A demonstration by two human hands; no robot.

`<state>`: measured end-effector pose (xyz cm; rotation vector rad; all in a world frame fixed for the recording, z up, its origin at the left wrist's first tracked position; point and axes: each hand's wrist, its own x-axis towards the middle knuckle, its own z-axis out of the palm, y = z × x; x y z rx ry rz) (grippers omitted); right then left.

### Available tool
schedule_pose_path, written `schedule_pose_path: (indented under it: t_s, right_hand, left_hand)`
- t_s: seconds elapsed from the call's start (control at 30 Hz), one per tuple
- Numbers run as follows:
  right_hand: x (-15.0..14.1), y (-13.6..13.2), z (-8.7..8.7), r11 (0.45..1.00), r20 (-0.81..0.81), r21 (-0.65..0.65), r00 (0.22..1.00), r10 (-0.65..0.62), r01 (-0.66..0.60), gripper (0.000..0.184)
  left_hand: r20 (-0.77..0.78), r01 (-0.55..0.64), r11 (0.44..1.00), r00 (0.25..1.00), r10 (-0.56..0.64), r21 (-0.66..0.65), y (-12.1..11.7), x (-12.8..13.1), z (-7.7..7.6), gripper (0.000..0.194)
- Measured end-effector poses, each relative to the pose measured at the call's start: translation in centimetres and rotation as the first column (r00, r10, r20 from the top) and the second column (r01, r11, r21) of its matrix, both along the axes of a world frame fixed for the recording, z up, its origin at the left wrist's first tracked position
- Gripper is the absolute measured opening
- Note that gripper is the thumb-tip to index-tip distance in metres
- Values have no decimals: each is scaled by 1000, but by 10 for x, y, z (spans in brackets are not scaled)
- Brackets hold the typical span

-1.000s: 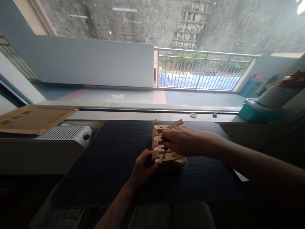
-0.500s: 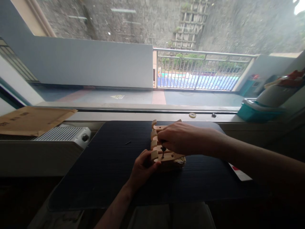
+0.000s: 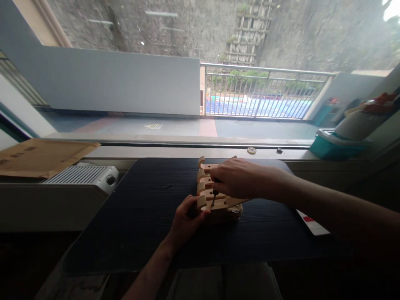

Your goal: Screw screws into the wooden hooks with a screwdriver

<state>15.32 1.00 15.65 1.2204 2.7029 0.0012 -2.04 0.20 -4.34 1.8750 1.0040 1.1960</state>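
A wooden rack (image 3: pixel 221 203) with several curved hook-like ends and drilled holes lies on the dark table (image 3: pixel 140 216). My right hand (image 3: pixel 236 177) is closed around a screwdriver (image 3: pixel 214 197); its dark handle is mostly hidden in the fist. The shaft points down, its tip at a hole in the nearest wooden piece. My left hand (image 3: pixel 187 218) grips that piece's curved left end, thumb at the front and fingers behind it. Crinkled clear wrapping (image 3: pixel 236 211) shows under the rack's right side.
A small dark rod (image 3: pixel 168 186) lies on the table left of the rack. A white and red card (image 3: pixel 312 223) is at the right edge. On the sill are a tape roll (image 3: pixel 251 150) and a teal box (image 3: pixel 337 146). Cardboard (image 3: pixel 46 156) rests over a white radiator (image 3: pixel 84 177).
My right fist has shifted slightly to the right and turned, tilting the screwdriver's handle a little more rightward. The left hand keeps its hold on the wooden rack.
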Motion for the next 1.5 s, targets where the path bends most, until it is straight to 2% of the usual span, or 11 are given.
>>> schedule_pose_path:
  t_s: [0.1, 0.2, 0.43, 0.7, 0.83, 0.97, 1.07, 1.2, 1.3, 1.5]
  right_hand:
    - [-1, -2, 7, 997, -6, -60, 999, 41, -41, 17]
    - [-1, -2, 5, 993, -33, -72, 995, 92, -94, 16]
    - [0, 1, -7, 1000, -78, -28, 997, -6, 4, 15]
    - [0, -1, -3, 999, -51, -38, 999, 0, -2, 24]
    - [-4, -3, -14, 1000, -109, -19, 994, -21, 19, 22]
    - [-6, -3, -28, 995, -153, 31, 985, -84, 90, 26]
    - [-8, -5, -33, 987, -185, 62, 973, -137, 150, 29]
    - [-11, -21, -36, 978, -204, 104, 967, -155, 179, 25]
    - [-8, -41, -37, 972, -212, 134, 964, -160, 191, 22]
    - [1, -88, -46, 965, -240, 175, 959, -153, 198, 24]
  left_hand:
    - [-4, -12, 1000, 1000, 12, 4, 0, 0, -1, 21]
    - [-9, -19, 1000, 1000, 19, 5, 0, 0, -1, 22]
    - [-12, 3, 1000, 1000, -3, -8, 0, 0, 0, 23]
    - [23, 28, 999, 999, -28, -35, 2, -2, 0, 23]
    - [-15, 49, 998, 999, -49, -27, -4, -6, 0, 32]
    - [-27, 2, 1000, 1000, -2, 2, -14, -2, -1, 51]
    - [15, -23, 1000, 1000, 22, 20, -16, 5, -4, 51]
    - [6, 5, 993, 1000, -6, 121, -21, 7, -7, 43]
    - [-4, -13, 986, 1000, 14, 169, -36, 6, -10, 41]
    - [85, 13, 999, 996, -17, 49, -77, 8, -18, 42]
